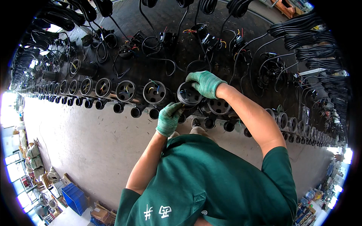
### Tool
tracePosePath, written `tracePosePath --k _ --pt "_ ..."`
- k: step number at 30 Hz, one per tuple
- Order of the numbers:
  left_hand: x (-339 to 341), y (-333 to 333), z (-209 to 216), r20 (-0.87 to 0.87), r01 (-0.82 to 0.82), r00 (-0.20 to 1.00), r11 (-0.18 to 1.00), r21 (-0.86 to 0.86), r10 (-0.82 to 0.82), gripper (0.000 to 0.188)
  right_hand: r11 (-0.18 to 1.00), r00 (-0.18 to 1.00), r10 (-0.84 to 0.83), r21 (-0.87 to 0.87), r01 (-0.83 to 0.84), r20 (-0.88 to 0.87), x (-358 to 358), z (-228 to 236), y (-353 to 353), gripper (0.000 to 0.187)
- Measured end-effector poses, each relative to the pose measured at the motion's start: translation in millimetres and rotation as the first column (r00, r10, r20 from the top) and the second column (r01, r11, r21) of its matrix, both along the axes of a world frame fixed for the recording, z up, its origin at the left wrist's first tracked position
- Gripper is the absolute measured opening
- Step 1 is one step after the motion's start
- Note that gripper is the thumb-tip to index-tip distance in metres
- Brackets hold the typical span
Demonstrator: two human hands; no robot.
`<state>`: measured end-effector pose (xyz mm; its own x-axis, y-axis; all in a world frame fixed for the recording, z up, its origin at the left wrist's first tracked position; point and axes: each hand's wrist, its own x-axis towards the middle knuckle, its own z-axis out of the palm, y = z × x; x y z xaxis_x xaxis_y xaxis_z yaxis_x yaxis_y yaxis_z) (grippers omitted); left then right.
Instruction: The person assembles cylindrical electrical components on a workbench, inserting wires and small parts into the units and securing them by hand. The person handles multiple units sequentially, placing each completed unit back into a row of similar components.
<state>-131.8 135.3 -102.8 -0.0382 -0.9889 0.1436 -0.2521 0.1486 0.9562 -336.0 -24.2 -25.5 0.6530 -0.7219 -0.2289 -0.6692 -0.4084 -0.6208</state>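
A black round housing [187,96] stands on the bench edge in front of me, with a ribbed rim and short wires inside its open top. My right hand [205,83], in a green knit glove, curls its fingers over the far right of the rim. From the near left, my left hand [168,118], gloved alike, grips the lower side with its fingers closed; some fingertips are hidden beneath. Close by on the left sits a similar housing [154,92] with holes and coloured wires, and another housing [219,107] is partly covered by my right wrist.
A long row of such housings, like the one at left [103,87], lines the dark bench [147,69]. Motor parts [168,38] with loose wires lie behind. Coiled black cables [298,28] hang along the far side. A blue crate [74,198] stands on the floor.
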Motion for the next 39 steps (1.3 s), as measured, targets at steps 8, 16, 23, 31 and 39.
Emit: tracePosePath --k 8,16,23,31,39 --pt "-1.8 7.0 -6.6 -0.288 0.036 0.954 0.925 0.379 0.081 0.013 0.994 0.997 0.054 -0.094 -0.049 0.052 4.4 -6.1 5.7 0.026" --pt "-8.4 10.3 3.9 -0.449 -0.079 0.864 0.941 0.329 0.229 0.056 0.990 0.999 0.018 -0.140 -0.023 -0.032 7.7 2.3 17.3 0.024" --pt "-5.9 -5.0 35.2 0.244 -0.079 0.969 0.977 0.200 0.028 0.116 0.970 0.997 -0.032 -0.242 0.015 -0.067 10.6 -5.5 25.5 0.026" --pt "-11.1 -23.3 51.1 0.426 -0.059 0.903 0.965 0.256 -0.058 0.111 0.861 1.000 -0.005 -0.509 0.008 0.007 13.7 -23.8 45.3 0.022" --pt "-15.9 -27.1 64.1 0.501 -0.093 0.861 0.943 0.320 -0.085 0.115 0.928 0.984 0.043 -0.358 -0.102 -0.171 2.9 0.5 33.1 0.033"
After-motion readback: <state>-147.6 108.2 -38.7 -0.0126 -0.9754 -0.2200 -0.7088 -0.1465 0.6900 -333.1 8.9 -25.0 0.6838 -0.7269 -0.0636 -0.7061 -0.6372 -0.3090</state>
